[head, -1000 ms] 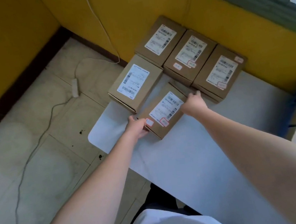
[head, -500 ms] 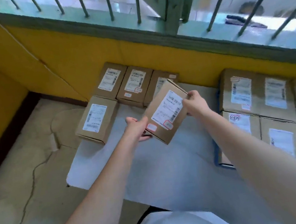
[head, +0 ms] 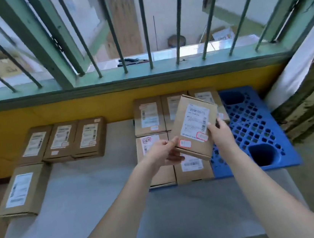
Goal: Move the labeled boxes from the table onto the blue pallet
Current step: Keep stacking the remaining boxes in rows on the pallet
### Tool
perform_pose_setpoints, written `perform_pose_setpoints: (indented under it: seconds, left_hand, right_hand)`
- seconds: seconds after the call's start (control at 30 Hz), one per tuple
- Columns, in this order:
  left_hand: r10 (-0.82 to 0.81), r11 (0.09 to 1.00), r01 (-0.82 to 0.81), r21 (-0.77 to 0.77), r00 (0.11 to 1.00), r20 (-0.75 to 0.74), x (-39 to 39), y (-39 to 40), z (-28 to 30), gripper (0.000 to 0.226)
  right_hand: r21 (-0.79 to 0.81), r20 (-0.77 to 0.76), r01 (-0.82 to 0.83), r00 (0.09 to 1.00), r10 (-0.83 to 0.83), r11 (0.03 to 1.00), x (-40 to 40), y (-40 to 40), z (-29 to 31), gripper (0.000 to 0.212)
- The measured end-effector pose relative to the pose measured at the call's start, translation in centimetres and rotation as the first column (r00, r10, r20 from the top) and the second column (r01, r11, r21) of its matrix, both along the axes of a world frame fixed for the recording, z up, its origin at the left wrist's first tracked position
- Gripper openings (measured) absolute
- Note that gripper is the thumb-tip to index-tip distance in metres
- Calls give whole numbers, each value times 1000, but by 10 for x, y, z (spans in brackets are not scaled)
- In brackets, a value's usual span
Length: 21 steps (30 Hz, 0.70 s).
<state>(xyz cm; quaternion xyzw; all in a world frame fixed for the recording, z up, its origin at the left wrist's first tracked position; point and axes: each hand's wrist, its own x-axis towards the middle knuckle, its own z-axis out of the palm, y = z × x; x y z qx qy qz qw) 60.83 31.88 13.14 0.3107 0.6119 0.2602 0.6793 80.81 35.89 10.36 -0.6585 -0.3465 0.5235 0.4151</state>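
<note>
While the labeled cardboard box (head: 195, 127) was held in the air by both hands, it was tilted above the boxes already stacked on the blue pallet (head: 253, 126). Its near left corner was pinched by the left hand (head: 164, 151), with the thumb on top and the fingers curled beneath. Its right edge was gripped by the right hand (head: 219, 134), the fingers wrapped behind it. Three labeled boxes (head: 63, 141) were seen in a row at the far left of the counter (head: 94, 197), against the yellow wall, and a fourth box (head: 21, 190) was lying nearer, at the left edge.
</note>
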Motion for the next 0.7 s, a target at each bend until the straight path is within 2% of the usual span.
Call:
perform_pose_setpoints:
  seconds: [0.1,0.17,0.27,0.33,0.5,0.7]
  left_hand:
    - [-58,997,53,-55,994,-96,74,0,-20,45]
    - [-132,990,119,-74,972,-197,114,-6,-31,42]
    - [-202,976,220,-1,894,-399,147,-20,-35,36]
    - [-274,941,337,34,818,-506,159,-29,-33,44]
    - [-447,819,573,13,653,-611,169,-38,-34,37]
    - [-421,793,609,22,573,-703,167,-37,-34,23]
  right_hand:
    - [-86,-147,50,987,-63,995,60,-7,-19,27]
    - [-113,-173,58,982,-77,992,98,-11,-27,27]
    - [-122,-101,-18,995,5,992,138,-16,-35,32]
    - [-131,-38,-71,997,67,989,154,-16,-39,35]
    - [-161,38,-154,986,162,975,164,-17,-39,40]
    - [-211,69,-233,965,252,949,155,-16,-30,40]
